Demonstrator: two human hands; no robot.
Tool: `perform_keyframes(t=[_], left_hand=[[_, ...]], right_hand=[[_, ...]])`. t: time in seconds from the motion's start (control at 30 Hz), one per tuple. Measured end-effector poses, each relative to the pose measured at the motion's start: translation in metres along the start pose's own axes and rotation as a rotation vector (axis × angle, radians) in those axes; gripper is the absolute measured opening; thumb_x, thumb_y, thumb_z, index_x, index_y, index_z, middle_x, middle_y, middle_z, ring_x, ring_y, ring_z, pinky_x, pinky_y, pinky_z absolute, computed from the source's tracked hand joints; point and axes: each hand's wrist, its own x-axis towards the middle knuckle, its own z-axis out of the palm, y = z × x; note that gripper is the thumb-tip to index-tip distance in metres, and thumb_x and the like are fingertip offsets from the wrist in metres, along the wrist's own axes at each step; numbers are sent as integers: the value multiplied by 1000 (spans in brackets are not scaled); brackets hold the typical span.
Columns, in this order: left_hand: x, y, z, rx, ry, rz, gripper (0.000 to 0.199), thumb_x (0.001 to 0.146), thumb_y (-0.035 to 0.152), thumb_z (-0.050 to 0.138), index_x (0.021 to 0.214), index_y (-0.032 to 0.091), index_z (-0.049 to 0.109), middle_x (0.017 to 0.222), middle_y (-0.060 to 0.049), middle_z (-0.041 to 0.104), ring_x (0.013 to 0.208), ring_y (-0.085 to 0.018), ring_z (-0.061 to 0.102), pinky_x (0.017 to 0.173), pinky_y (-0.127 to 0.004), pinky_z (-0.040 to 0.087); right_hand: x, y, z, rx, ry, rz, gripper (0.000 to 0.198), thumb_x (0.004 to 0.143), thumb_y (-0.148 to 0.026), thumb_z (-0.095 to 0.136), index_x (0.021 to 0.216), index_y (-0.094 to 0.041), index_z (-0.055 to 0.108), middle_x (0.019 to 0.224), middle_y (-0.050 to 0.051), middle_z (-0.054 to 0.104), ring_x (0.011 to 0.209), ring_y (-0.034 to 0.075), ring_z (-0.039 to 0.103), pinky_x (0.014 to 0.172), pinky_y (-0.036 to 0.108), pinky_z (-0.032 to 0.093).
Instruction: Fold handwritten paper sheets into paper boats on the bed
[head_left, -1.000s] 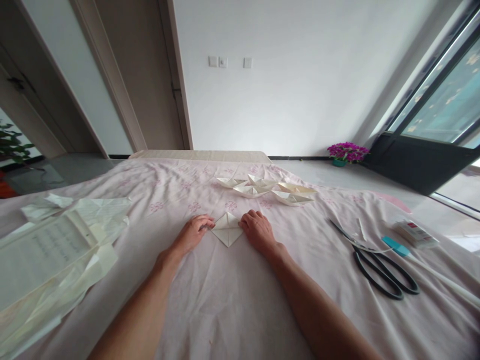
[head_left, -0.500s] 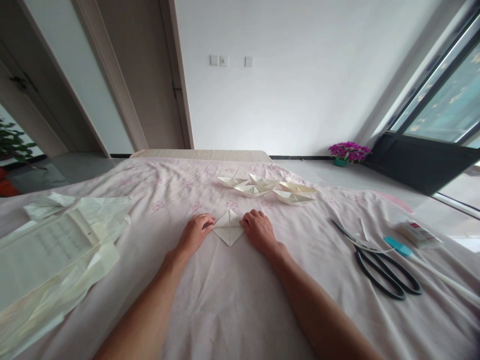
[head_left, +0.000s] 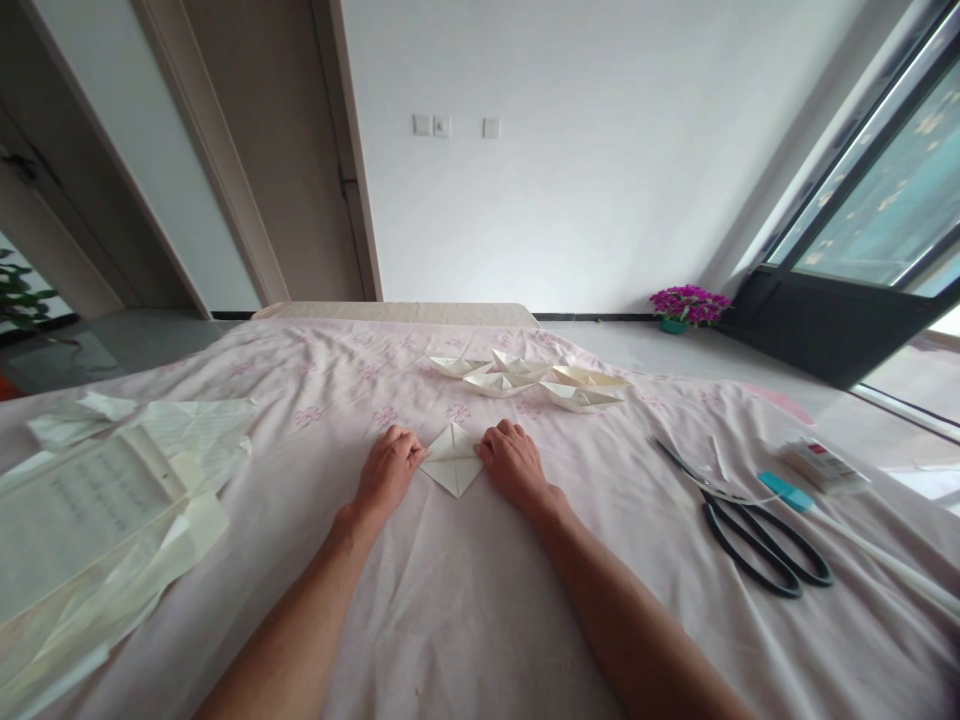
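Observation:
A small folded paper diamond (head_left: 453, 462) lies on the pink flowered cloth, with creases crossing at its middle. My left hand (head_left: 390, 466) pinches its left corner, fingers curled together. At the opposite corner, my right hand (head_left: 513, 460) grips the paper between thumb and bent fingers. Just beyond the hands sit several folded paper boats (head_left: 501, 384), pale cream and grouped close together.
Loose paper sheets and an open book (head_left: 90, 510) cover the left side. To the right lie black-handled scissors (head_left: 765, 545), a blue-ended white strip (head_left: 786, 492) and a small packaged block (head_left: 825, 466). The cloth (head_left: 450, 620) is wrinkled.
The view has shifted slightly, moving everything a little to the left. My left fingers have closed in on the paper's left corner; the right hand keeps its hold.

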Motion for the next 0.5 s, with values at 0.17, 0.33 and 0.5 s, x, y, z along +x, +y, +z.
perform_keyframes(t=[0.17, 0.33, 0.5], left_hand=[[0, 1, 2, 18, 16, 6, 13, 83, 25, 59, 72, 18, 58, 84, -4, 54, 82, -18, 55, 77, -30, 44], [0, 2, 4, 14, 28, -8, 14, 82, 23, 58, 69, 18, 56, 83, -4, 53, 82, -18, 54, 79, -31, 44], [1, 3, 5, 16, 36, -15, 15, 81, 21, 57, 67, 18, 54, 82, -4, 52, 83, -18, 54, 80, -31, 44]], right_hand=[[2, 1, 0, 44, -12, 29, 22, 89, -38, 51, 85, -20, 63, 96, 6, 56, 90, 18, 48, 77, 28, 33], [4, 2, 1, 70, -22, 61, 21, 87, -38, 54, 84, -20, 64, 94, 6, 57, 90, 18, 49, 77, 27, 33], [6, 3, 4, 118, -5, 96, 19, 84, -38, 57, 82, -21, 65, 92, 5, 58, 87, 17, 50, 75, 27, 34]])
